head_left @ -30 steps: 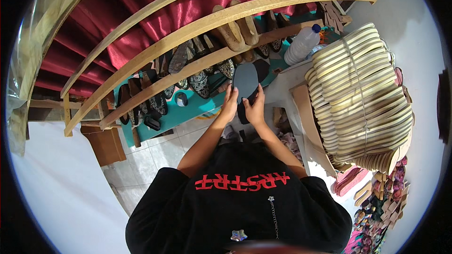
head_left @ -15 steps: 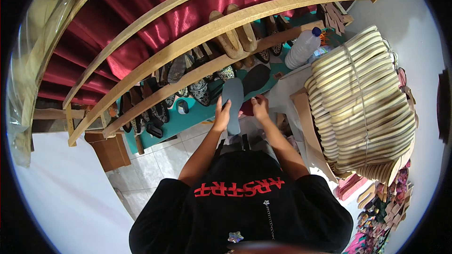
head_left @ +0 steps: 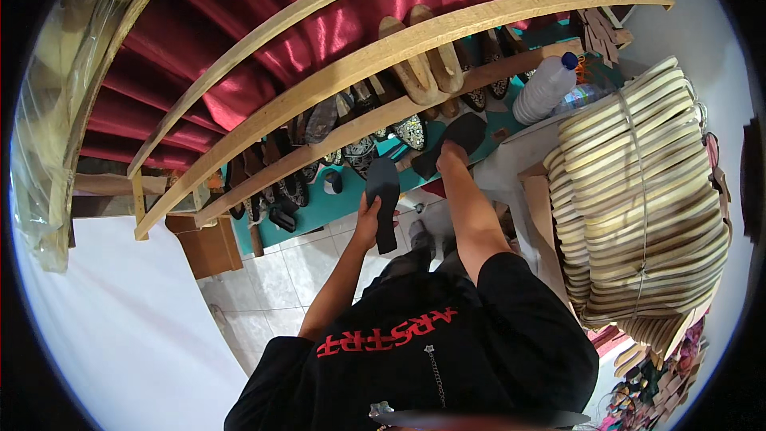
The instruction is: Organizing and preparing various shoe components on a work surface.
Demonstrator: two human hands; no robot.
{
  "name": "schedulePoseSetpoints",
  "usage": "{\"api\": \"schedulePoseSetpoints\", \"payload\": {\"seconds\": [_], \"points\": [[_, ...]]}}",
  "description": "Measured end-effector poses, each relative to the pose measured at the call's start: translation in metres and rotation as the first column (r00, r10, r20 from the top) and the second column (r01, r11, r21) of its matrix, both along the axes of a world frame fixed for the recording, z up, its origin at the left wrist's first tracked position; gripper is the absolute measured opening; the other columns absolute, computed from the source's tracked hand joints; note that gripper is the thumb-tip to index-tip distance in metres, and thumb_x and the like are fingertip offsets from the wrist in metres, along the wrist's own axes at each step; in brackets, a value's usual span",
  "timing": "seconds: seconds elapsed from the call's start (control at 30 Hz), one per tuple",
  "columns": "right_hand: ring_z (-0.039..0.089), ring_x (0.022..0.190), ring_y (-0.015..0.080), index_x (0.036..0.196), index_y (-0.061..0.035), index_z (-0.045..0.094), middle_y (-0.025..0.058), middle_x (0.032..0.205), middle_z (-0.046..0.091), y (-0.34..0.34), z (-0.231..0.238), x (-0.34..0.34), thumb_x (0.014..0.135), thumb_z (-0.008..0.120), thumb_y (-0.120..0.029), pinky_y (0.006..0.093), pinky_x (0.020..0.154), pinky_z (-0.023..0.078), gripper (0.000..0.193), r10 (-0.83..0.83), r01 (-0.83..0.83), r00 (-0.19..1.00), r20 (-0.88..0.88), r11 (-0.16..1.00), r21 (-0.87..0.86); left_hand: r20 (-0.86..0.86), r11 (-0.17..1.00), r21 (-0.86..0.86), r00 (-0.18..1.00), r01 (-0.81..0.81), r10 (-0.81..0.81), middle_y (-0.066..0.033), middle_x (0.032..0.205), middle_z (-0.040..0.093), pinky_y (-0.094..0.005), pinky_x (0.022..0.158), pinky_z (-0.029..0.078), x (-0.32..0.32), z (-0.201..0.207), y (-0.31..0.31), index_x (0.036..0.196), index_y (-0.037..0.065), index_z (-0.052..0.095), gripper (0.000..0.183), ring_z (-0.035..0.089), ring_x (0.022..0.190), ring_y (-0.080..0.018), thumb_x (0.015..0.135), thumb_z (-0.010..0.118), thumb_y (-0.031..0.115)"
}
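Note:
My left hand [head_left: 369,222] is closed around the lower part of a dark shoe sole [head_left: 384,191], held upright in front of the table edge. Stretched forward, my right hand [head_left: 452,156] touches another black sole [head_left: 467,132] that lies on the green tabletop [head_left: 317,211]. The fingers of that hand are partly hidden against the dark sole, so their grip is unclear. Just below it, a bit of maroon material [head_left: 435,187] shows at the table edge. Left of the soles stand several patterned shoes [head_left: 361,161] under a wooden rail [head_left: 343,129].
Wooden bars [head_left: 335,72] cross above the table before a red curtain [head_left: 311,24]. Two wooden shoe lasts [head_left: 419,72] lean there. A white bottle [head_left: 546,89] stands at the right, by a large tied stack of striped sheets [head_left: 638,207]. A white surface [head_left: 144,303] lies left.
My right hand has moved forward from beside the held sole to the one on the table. The sole in my left hand has turned and looks darker. The whole view has shifted slightly.

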State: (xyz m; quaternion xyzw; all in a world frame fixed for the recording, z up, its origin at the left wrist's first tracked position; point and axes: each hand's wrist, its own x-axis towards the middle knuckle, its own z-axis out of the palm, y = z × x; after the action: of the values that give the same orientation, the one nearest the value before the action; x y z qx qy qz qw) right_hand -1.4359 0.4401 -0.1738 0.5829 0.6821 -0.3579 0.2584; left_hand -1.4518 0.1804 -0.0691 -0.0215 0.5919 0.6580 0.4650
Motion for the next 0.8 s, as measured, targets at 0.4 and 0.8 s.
{"api": "schedulePoseSetpoints", "payload": {"seconds": [0.4, 0.8], "points": [[0.052, 0.106, 0.0223, 0.111, -0.0127, 0.053, 0.0087, 0.117, 0.052, -0.016, 0.017, -0.009, 0.076, 0.060, -0.016, 0.0332, 0.084, 0.045, 0.037, 0.135, -0.132, 0.989, -0.055, 0.989, 0.060, -0.010, 1.000, 0.012, 1.000, 0.018, -0.018, -0.0112, 0.102, 0.054, -0.0359, 0.056, 0.052, -0.006, 0.003, -0.012, 0.123, 0.021, 0.028, 0.037, 0.060, 0.076, -0.0226, 0.090, 0.041, 0.028], [0.049, 0.107, 0.0240, 0.109, -0.0059, 0.053, 0.0117, 0.113, 0.053, -0.023, 0.002, -0.013, 0.079, 0.054, -0.021, 0.0315, 0.089, 0.041, 0.033, -0.650, 0.616, 0.703, -0.289, 0.759, -0.209, -0.032, 0.999, 0.015, 0.999, 0.036, -0.035, -0.0124, 0.103, 0.054, -0.0338, 0.054, 0.050, -0.011, 0.002, -0.023, 0.124, 0.019, 0.026, 0.036, 0.060, 0.075, -0.0224, 0.091, 0.039, 0.026]]}}
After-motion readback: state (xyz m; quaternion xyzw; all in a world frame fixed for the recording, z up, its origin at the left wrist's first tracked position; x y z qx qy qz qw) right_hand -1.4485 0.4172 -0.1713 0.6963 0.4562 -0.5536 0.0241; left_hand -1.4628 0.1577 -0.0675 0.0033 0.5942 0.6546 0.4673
